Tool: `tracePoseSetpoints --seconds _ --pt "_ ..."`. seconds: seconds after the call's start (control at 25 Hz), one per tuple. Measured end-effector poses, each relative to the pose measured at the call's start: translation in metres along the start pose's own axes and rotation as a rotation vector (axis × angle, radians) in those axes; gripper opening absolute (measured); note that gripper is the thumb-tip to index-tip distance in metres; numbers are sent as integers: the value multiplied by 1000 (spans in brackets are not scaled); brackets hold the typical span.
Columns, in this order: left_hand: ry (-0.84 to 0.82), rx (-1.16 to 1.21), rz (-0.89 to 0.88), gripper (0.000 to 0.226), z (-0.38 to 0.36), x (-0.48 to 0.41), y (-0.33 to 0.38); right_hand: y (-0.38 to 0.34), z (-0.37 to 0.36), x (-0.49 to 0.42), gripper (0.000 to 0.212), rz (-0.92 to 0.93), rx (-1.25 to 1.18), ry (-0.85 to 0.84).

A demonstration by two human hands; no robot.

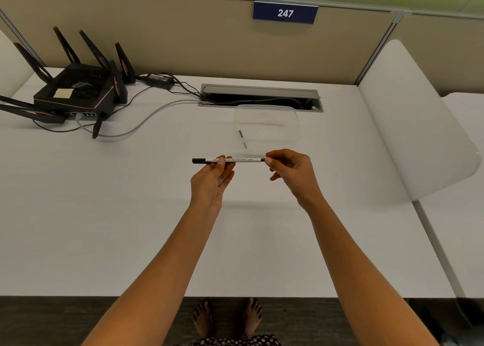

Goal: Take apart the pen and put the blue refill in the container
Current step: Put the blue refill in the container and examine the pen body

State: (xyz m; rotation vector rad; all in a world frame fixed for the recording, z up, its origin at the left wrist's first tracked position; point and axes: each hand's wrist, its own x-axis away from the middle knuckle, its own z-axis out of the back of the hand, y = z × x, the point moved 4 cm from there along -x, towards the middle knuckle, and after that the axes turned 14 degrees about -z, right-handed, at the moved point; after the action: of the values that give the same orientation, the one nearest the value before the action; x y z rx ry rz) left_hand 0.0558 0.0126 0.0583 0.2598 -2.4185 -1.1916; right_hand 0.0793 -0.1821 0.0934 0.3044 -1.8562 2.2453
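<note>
A white pen (245,160) with black print and a black cap at its left end is held level above the white desk. My left hand (212,180) pinches its barrel near the capped end. My right hand (290,171) pinches the pen's right tip between thumb and forefinger. Just behind the pen stands a clear plastic container (267,127). A thin blue refill (242,138) lies inside it at the left, leaning against the wall.
A black router (76,91) with several antennas and its cables sits at the back left. A cable slot (260,98) is cut into the desk behind the container. A white divider panel (413,125) curves up on the right.
</note>
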Motion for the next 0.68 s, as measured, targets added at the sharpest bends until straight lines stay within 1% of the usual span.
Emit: tracePoseSetpoints --seconds 0.24,0.36,0.44,0.48,0.6,0.68 --pt "-11 -6 -5 20 -1 0 1 0 -2 -2 14 18 19 7" --pt "-9 -4 -9 19 -1 -1 2 1 -3 -5 8 5 56 25" --pt "-7 -3 -10 20 -1 -2 3 0 -4 -6 16 0 109 45" --pt "-5 -3 -12 20 -1 -3 3 -1 -5 -6 17 2 121 49" --pt "4 -8 -12 20 -1 -4 4 -3 -6 -5 7 37 101 37" --pt "4 -8 -14 21 -2 -4 4 -3 -7 -5 8 54 98 37"
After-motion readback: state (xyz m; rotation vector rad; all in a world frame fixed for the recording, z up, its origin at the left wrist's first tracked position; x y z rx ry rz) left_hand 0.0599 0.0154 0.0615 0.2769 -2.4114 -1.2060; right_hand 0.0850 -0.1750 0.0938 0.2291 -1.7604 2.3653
